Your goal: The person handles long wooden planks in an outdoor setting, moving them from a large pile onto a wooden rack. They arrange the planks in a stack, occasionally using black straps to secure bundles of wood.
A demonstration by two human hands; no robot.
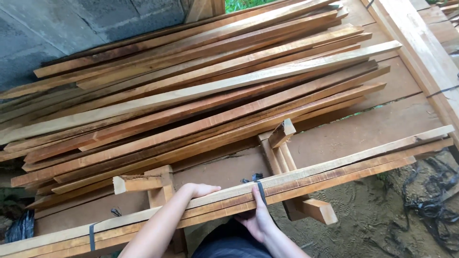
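While left hand (pixel 203 190) lies flat — grip released | right hand (pixel 258 217) grip clenched under strapped slat bundle (pixel 334 169)

Single view, head-worn camera. Looks steeply down and forward from just above the bundle of strapped slats (pixel 306 179), which crosses the lower frame close up. Beyond the bundle: the pile of loose slats (pixel 201 91). Right of the bundle: dirt ground (pixel 363 229).
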